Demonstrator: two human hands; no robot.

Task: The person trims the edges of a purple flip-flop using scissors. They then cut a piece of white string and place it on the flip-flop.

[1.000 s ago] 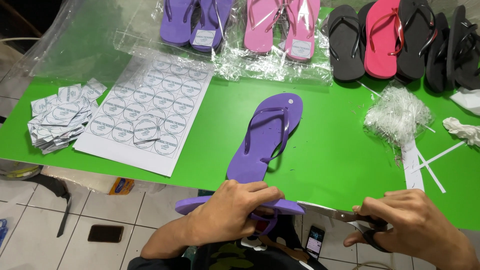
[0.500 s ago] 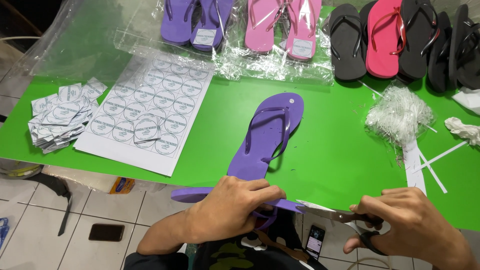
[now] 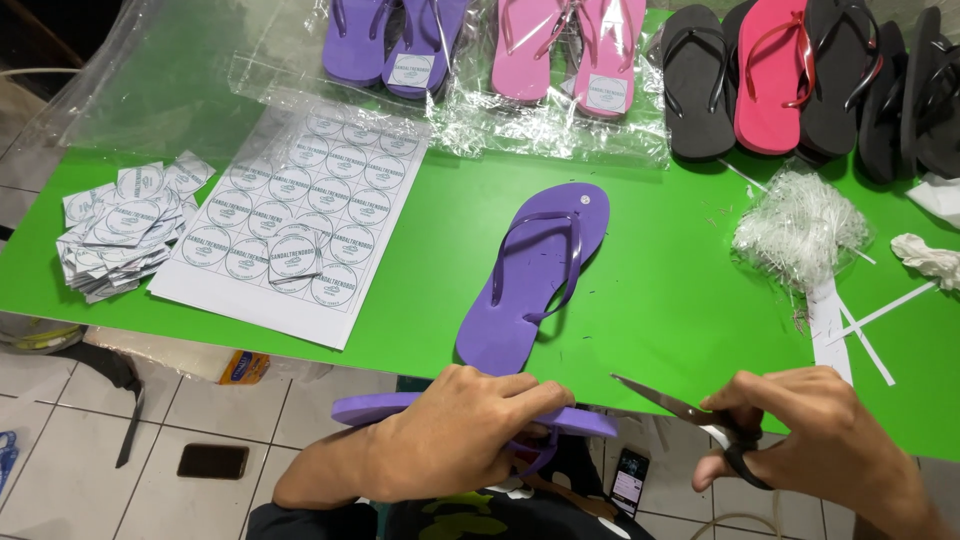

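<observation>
Left hand [image 3: 455, 440], knuckles up, clamped around a purple flip-flop [image 3: 400, 408] held level at the near edge of the green table [image 3: 680, 290], fingers curled over the top of the sole and one purple strap loop showing below the palm. Right hand [image 3: 815, 435] closed through the black handles of a pair of scissors [image 3: 690, 412], blades slightly parted and pointing left toward the held sandal's end, tips just short of it.

On the table just beyond the left hand, a second purple flip-flop [image 3: 535, 275] lying sole-down, straps up, toe end angled away to the right. To its left, a white sheet of round printed stickers [image 3: 300, 215], and further left a loose heap of cut-out stickers [image 3: 115, 225]. Along the far edge, wrapped in clear plastic film [image 3: 540, 125]: purple pairs [image 3: 395, 35] and pink pairs [image 3: 560, 45]. Beside them, unwrapped, black flip-flops [image 3: 695, 85] with a red one [image 3: 770, 75] tucked between.

At right, a tangle of thin clear plastic fasteners [image 3: 800, 225], white paper strips [image 3: 850, 320] near it, and a crumpled white scrap [image 3: 925, 255]. Below the table edge, a tiled floor [image 3: 200, 400] with a dark phone [image 3: 212, 461] lying on it; another phone [image 3: 628, 480] with lit screen near the lap.
</observation>
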